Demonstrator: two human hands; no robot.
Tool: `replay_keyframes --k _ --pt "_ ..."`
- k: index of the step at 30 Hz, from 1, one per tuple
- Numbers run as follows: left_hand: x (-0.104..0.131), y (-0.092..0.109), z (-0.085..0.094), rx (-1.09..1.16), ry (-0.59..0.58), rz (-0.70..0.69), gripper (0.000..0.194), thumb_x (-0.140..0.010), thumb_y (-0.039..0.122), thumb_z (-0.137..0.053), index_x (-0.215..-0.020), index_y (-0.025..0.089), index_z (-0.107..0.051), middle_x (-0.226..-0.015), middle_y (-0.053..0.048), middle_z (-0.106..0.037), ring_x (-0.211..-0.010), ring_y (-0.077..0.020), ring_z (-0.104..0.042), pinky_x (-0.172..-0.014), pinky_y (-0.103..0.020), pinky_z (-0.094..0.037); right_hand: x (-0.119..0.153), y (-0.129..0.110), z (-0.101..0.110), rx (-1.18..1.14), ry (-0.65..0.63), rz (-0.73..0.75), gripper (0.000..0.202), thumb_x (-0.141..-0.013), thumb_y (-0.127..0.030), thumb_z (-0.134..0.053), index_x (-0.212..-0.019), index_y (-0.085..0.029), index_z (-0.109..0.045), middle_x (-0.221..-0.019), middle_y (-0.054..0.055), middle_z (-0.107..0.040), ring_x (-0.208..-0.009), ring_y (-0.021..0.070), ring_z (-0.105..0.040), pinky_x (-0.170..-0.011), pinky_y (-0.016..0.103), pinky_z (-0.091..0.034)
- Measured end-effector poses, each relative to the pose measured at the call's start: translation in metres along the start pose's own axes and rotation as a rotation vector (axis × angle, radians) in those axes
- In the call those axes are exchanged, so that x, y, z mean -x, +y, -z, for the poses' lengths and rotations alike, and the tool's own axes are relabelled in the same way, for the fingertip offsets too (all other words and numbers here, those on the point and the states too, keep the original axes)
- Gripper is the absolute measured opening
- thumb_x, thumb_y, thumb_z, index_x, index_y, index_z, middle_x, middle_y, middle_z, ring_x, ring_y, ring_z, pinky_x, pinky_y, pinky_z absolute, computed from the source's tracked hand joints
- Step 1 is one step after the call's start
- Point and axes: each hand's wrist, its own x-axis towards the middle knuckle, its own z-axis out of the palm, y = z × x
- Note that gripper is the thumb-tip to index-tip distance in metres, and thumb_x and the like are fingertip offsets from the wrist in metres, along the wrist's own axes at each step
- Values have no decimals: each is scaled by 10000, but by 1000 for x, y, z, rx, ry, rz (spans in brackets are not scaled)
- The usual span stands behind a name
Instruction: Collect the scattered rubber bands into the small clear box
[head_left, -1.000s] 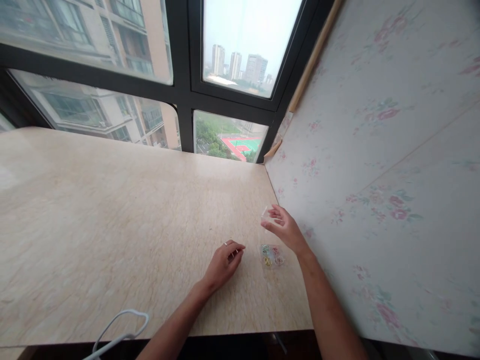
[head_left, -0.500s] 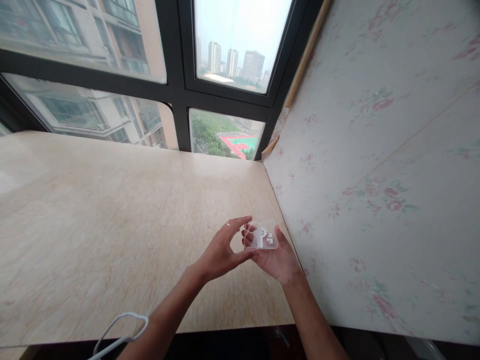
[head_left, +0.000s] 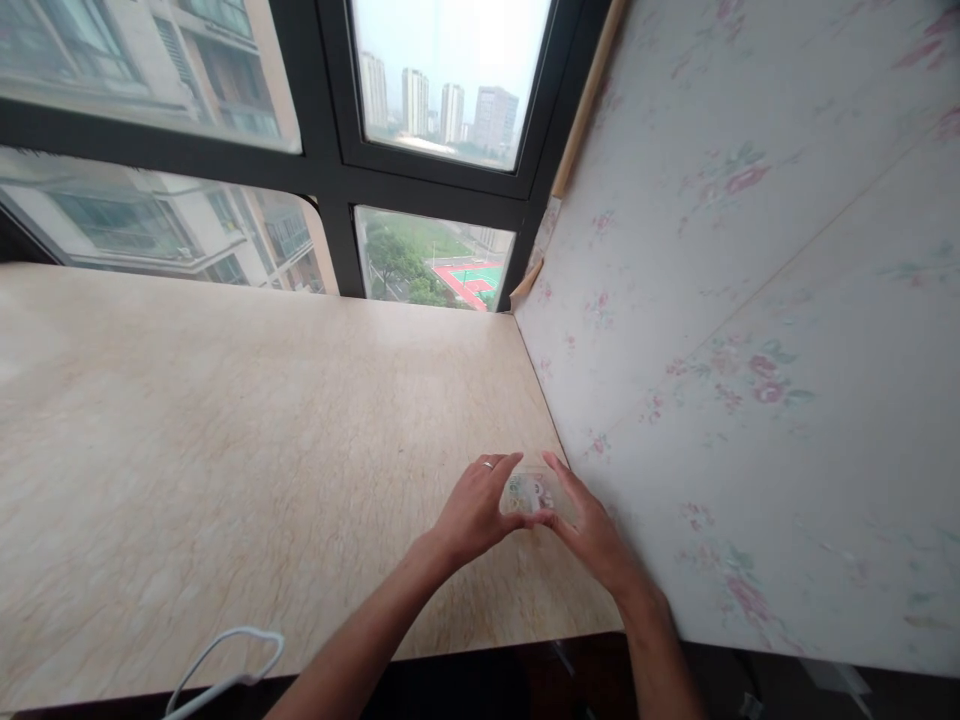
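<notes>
A small clear plastic box is between my hands close to the wall, with coloured, patterned contents or print showing through it. My left hand, a ring on one finger, curves around the left side, thumb at the near edge and fingers at the far edge. On the other side my right hand grips in the same way, its thumb tip close to the left thumb. Whether the box rests on the counter or is just above it, I cannot tell.
The marbled beige counter stretches left to the dark window frame. A floral-papered wall rises close on the right. A white cable loop hangs at the front left edge.
My right hand has turned from palm up under the clear plastic to gripping its right side. Coloured patterning now shows where white marks were seen. The view has shifted slightly right.
</notes>
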Motion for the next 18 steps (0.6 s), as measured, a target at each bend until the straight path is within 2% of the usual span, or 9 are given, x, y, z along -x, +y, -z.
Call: replay_keyframes --k 3,8,12,18 --pt "1 -4 -13 -6 -57 53 750 -694 519 -707 -1304 187 -425 -1239 -147 -556 -1134 -302 -523 -926 -463 -439 1 9 -4 24 -68 -10 692 -852 -395 -572 -1454 -312 -239 -1498 42 -291 -1369 214 -261 -1127 450 -210" --pt "3 -11 -24 -10 -97 135 706 -733 429 -698 -1331 218 -386 -1294 -109 -525 -1165 -273 -515 -954 -424 -430 2 20 -10 46 -134 -4 659 -910 -322 -456 -1475 -329 -117 -1541 -3 -154 -1391 166 -194 -1140 407 -190" --pt "2 -11 -29 -24 -106 167 697 -722 380 -713 -1321 221 -393 -1295 -100 -519 -1131 -270 -538 -929 -412 -446 1 28 -13 75 -174 13 588 -921 -269 -408 -1466 -308 -192 -1546 -20 -123 -1405 152 -126 -1149 397 -169" --pt "1 -14 -34 -26 -108 147 702 -702 374 -733 -1304 224 -403 -1302 -91 -510 -1116 -266 -540 -933 -406 -438 2 35 -16 64 -131 16 591 -898 -187 -398 -1456 -293 -238 -1527 -11 -209 -1394 133 -174 -1149 387 -184"
